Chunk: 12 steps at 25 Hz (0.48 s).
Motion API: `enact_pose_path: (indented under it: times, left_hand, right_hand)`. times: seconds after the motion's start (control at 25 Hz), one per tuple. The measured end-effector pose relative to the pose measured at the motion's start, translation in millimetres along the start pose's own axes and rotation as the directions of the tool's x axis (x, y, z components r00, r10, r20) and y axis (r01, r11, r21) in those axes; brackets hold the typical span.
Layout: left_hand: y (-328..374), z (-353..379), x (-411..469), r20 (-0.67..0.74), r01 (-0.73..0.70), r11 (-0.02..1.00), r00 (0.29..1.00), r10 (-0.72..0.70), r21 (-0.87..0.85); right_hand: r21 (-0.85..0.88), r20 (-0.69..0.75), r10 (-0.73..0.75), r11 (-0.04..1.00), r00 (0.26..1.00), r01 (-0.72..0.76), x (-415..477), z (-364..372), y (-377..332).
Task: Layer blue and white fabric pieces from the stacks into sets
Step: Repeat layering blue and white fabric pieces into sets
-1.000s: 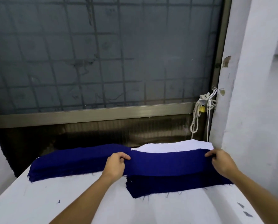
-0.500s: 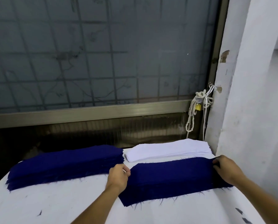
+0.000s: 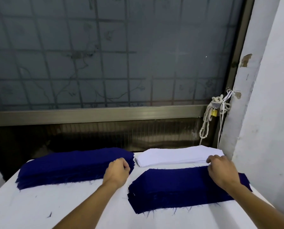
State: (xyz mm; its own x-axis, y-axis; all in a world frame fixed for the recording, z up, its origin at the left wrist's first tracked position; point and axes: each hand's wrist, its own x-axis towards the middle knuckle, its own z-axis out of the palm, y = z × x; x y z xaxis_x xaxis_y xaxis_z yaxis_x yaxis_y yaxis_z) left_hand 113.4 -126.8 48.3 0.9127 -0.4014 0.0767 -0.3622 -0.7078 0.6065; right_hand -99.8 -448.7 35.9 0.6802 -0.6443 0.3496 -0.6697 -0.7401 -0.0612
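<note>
A thick stack of dark blue fabric (image 3: 68, 167) lies at the left of the white table (image 3: 38, 209). At the back right sits a stack of white fabric (image 3: 176, 157). In front of it lies the layered pile (image 3: 179, 189), with a blue piece flat on top. My left hand (image 3: 117, 171) hovers by the blue stack's right end, between the stacks, fingers curled with nothing seen in them. My right hand (image 3: 220, 170) reaches over the layered pile, and its fingertips touch the front right edge of the white stack.
A frosted window with a metal grille and sill (image 3: 95, 113) stands behind the table. A knotted white rope with a brass padlock (image 3: 213, 111) hangs at the back right. A white wall (image 3: 261, 129) runs close along the table's right side.
Both hands let go of the blue piece, which now lies flat on the layered pile. The left hand moved up between the stacks. The right hand moved to the white stack's edge.
</note>
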Motion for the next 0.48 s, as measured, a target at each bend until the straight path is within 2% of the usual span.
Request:
enact_pose_path:
  times: [0.2,0.48]
  left_hand:
    - [-34.7,-65.7,30.7,-0.133,-0.024,0.995,0.990,0.036,0.096]
    - [-120.5,-111.4,72.8,-0.124,0.038,0.977,0.992,-0.012,0.209]
  right_hand:
    - [0.366,0.099,-0.073,0.930,0.992,0.032,22.6,-1.2,-108.2]
    - [0.527,0.133,-0.273,0.833,0.953,0.165,46.8,14.1,-248.5]
